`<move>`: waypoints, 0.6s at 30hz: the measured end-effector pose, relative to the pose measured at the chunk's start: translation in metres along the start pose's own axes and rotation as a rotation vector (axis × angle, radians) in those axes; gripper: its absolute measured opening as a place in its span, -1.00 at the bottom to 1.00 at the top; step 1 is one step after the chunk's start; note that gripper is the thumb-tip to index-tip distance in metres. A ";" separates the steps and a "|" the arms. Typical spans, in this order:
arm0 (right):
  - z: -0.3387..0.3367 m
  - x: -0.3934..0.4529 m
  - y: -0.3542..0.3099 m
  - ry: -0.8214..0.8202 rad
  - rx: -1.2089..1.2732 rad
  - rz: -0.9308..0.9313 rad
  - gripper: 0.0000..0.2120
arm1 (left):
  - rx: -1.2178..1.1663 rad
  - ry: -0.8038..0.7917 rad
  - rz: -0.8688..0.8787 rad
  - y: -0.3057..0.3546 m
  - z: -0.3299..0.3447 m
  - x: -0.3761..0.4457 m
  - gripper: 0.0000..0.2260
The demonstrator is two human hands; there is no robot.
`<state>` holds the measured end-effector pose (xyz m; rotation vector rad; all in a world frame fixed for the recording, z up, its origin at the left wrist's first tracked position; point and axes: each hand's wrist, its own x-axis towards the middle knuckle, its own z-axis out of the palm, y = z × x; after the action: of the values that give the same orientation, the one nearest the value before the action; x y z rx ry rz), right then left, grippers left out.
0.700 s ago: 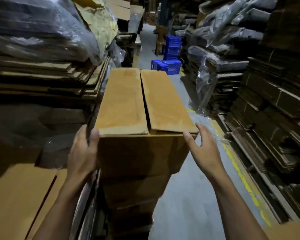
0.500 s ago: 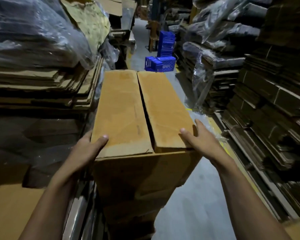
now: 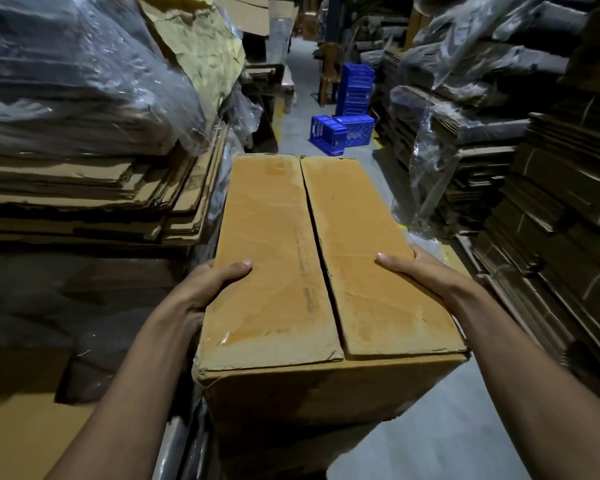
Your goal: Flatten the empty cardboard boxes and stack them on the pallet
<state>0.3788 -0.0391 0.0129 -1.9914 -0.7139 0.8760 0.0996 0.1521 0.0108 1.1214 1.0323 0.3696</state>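
A long brown cardboard box with its two top flaps closed along a middle seam fills the centre of the head view, held up in front of me. My left hand grips its left side, thumb lying on the top flap and fingers hidden down the side. My right hand grips the right side the same way, thumb on the top. More brown cardboard shows below the box in shadow.
Flattened cardboard sheets are stacked high on the left under plastic-wrapped bundles. Tall stacks of flattened boxes line the right. A narrow grey aisle runs ahead to blue plastic crates.
Both hands slid forward along the box's sides and took hold of it. The box now sits closer and lower in view, pulled toward me.
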 end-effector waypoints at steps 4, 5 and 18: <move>0.006 -0.010 0.000 0.020 0.038 -0.060 -0.75 | -0.017 0.042 0.028 -0.003 0.005 -0.008 -0.71; 0.007 -0.014 0.000 0.027 0.041 -0.072 -0.72 | -0.016 0.050 0.031 -0.003 0.004 -0.012 -0.70; -0.011 -0.156 0.031 0.032 0.144 -0.301 -0.75 | -0.003 0.099 0.187 -0.052 0.020 -0.166 -0.85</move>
<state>0.2991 -0.1746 0.0407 -1.7118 -0.8792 0.6930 0.0192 0.0010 0.0483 1.2104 1.0154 0.5812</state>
